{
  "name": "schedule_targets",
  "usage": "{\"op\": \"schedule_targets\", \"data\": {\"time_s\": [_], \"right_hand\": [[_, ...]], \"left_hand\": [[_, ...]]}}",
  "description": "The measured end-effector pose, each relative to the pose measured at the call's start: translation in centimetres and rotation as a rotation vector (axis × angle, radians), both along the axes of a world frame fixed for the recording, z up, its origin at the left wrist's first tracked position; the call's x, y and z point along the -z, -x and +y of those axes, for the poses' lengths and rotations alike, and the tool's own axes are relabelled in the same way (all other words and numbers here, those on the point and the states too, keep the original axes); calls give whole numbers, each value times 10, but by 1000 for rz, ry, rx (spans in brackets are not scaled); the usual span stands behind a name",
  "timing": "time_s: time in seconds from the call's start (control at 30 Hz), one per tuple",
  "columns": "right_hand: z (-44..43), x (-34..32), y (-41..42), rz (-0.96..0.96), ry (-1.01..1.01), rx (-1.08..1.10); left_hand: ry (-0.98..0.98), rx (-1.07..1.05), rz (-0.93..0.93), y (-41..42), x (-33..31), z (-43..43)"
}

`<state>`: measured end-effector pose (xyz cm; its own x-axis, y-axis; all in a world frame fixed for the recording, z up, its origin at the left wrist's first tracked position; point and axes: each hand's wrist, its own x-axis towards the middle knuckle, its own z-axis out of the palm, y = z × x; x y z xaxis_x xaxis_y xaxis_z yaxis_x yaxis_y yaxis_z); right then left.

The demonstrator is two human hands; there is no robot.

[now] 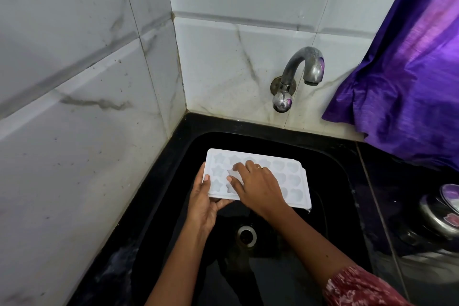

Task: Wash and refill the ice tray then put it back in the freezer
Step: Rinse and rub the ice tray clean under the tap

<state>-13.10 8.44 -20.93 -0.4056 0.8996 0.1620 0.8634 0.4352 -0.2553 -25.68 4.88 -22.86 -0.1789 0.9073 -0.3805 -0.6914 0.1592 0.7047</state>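
Tray: white, star and heart moulds, held level over the black sink, above and behind the drain. It is not resting on the sink floor as far as can be judged.

Left hand: grip closed on the tray's near left corner, thumb on the rim, fingers underneath.

Right hand: lying on top of the tray, fingertips pressed into the moulds; rubbing, not grasping. Ring on one finger.

Tap: on the tiled wall, behind and to the right of the tray. No water visible from the spout.

Assessment: washing stage; refill and freezer return outstanding.

Risks:
- Tray is carried at one corner only; downward pressure from the right hand could tip or twist it out of the grip into the sink
- Wet plastic likely slippery
- Spout sits right of the tray's centre; opening the tap without shifting the tray could leave the left moulds unrinsed and splash the purple curtain and the steel pot on the tabletop
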Motion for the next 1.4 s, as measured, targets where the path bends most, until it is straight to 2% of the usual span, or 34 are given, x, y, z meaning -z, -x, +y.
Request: {"op": "schedule_targets", "data": {"time_s": [0.2,0.57,0.8,1.07,1.17,1.3,1.4], "right_hand": [[-2,-6,17,-23,32,-89],[7,0,24,-71,160,-96],[7,3,27,-94,90,-73],[1,-2,25,-36,91,-91],[-4,-6,13,33,29,-87],[-12,-8,-21,117,-162,57],[-21,-5,-54,80,-237,167]], "left_hand": [[0,4,38,2,2,0],[6,25,67,3,1,0],[26,11,46,0,-1,2],[14,24,64,2,-1,-1],[-12,34,44,5,-4,0],[-46,25,74,13,-6,2],[-48,31,111,19,-6,2]]}}
